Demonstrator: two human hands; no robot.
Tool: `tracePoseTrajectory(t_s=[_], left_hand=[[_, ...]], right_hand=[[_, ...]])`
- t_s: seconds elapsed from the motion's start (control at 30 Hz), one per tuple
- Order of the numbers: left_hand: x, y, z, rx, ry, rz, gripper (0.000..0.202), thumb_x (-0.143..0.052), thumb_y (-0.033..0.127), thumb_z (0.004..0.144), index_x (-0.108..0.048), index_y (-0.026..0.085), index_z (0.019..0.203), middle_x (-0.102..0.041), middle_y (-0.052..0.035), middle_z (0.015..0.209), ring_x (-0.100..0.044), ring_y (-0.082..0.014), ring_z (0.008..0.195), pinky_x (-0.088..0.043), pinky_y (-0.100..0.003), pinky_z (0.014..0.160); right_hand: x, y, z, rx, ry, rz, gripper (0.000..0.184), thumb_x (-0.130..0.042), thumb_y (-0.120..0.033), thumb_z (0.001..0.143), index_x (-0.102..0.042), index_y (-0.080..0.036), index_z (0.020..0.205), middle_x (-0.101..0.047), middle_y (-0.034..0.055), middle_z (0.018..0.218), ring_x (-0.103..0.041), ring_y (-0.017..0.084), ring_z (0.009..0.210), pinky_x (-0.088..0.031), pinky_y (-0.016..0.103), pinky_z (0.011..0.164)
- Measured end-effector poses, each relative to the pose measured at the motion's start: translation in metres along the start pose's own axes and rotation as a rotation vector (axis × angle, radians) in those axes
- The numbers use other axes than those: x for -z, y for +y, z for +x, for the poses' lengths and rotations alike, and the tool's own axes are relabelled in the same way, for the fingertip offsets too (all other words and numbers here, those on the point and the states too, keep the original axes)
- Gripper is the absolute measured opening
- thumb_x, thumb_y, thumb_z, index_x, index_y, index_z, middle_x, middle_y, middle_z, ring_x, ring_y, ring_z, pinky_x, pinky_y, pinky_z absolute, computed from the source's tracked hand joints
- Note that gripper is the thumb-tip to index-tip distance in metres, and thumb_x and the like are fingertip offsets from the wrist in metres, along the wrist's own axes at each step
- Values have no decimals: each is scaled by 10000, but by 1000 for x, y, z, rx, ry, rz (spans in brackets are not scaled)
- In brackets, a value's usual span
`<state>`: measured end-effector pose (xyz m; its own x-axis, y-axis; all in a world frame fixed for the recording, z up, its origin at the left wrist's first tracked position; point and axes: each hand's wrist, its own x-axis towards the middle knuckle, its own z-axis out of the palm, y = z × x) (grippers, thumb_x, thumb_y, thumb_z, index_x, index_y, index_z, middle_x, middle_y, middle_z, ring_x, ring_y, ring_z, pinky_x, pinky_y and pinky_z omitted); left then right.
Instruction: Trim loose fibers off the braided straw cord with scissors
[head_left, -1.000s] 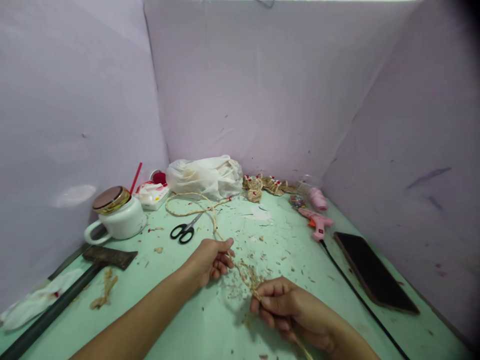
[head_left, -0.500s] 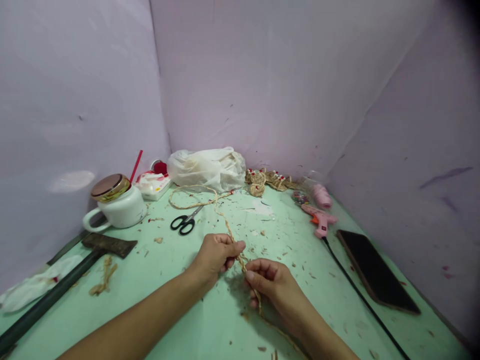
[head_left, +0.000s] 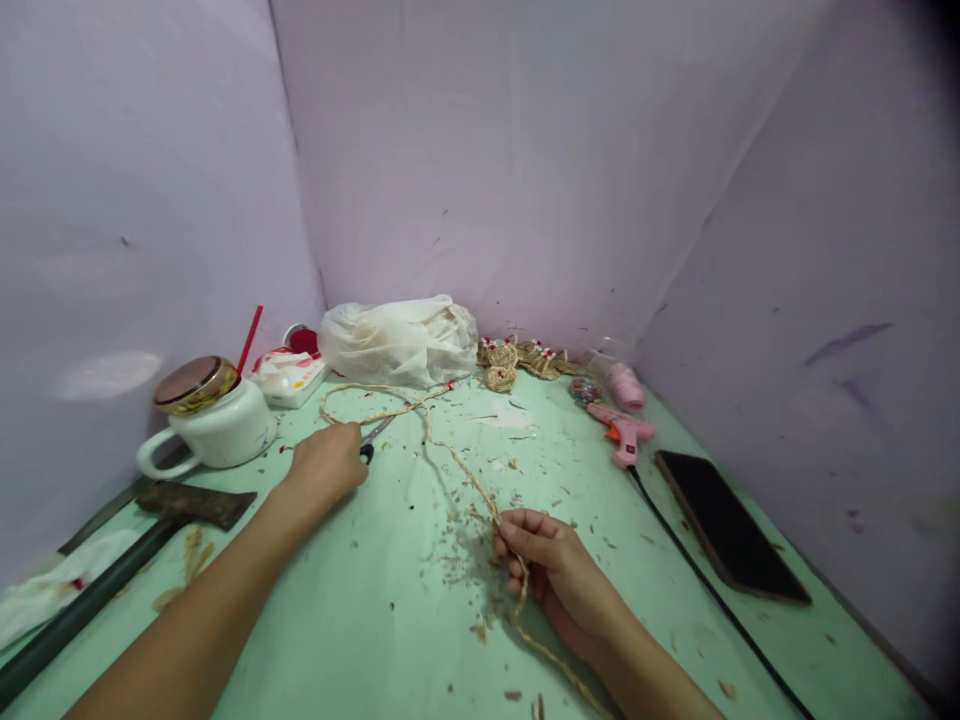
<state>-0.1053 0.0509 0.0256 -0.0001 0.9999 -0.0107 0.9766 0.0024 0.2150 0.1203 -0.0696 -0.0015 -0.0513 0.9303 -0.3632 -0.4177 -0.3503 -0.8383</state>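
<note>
My right hand (head_left: 544, 560) pinches a braided straw-coloured cord (head_left: 474, 482) between thumb and fingers, just above the table. From there the cord runs up to a loose loop at the back and down past my wrist to the front edge of the view. My left hand (head_left: 328, 465) is over the handles of the scissors (head_left: 377, 430), its back toward me. Its fingers curl downward out of sight, so I cannot tell whether they grip the handles. The blades and part of one black handle show beside it.
At left stand a white mug (head_left: 229, 430) with a lidded jar and a hammer (head_left: 199, 503). A plastic bag (head_left: 401, 340) and woven straw pieces (head_left: 501, 365) lie at the back. To the right are a pink glue gun (head_left: 625, 430) with its cable and a phone (head_left: 731, 525).
My left hand has let go of the cord and moved left and away from me to the scissors. My right hand still holds the cord. The view has shifted slightly.
</note>
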Motion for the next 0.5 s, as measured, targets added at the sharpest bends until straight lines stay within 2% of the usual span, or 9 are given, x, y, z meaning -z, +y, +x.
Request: tracePoseTrajectory(t_s=[0.13,0.27,0.37,0.5], left_hand=[[3,-1,1,4,-7,93,323,-479,114,510,-571,166,816,-629,-144,814,-562,-329,822,-384,-361,628],[20,-17,7,20,-70,81,367,-486,183,530,-575,189,886,-647,-92,765,-591,-264,720,-392,-298,565],[35,-25,8,-20,-110,-67,351,-499,191,532,-588,178,871,-647,-43,694,-581,-201,629,-391,-258,552],[51,-19,-2,-54,-96,-394,324,-550,234,583,-573,141,892,-622,-9,650,-532,-135,578,-382,-211,527]], right_hand=[[2,0,-2,-1,10,19,134,-671,-214,649,-580,-115,654,-542,-2,561,-404,38,408,-400,161,385],[5,-3,-2,-13,8,75,130,-677,-203,638,-579,-118,643,-536,-10,556,-396,34,401,-390,152,372],[8,-5,0,-9,4,134,118,-673,-192,634,-577,-123,635,-525,-17,548,-387,32,396,-374,143,358],[13,-7,1,-8,6,195,85,-653,-174,645,-586,-122,643,-512,-20,553,-385,31,397,-368,142,355]])
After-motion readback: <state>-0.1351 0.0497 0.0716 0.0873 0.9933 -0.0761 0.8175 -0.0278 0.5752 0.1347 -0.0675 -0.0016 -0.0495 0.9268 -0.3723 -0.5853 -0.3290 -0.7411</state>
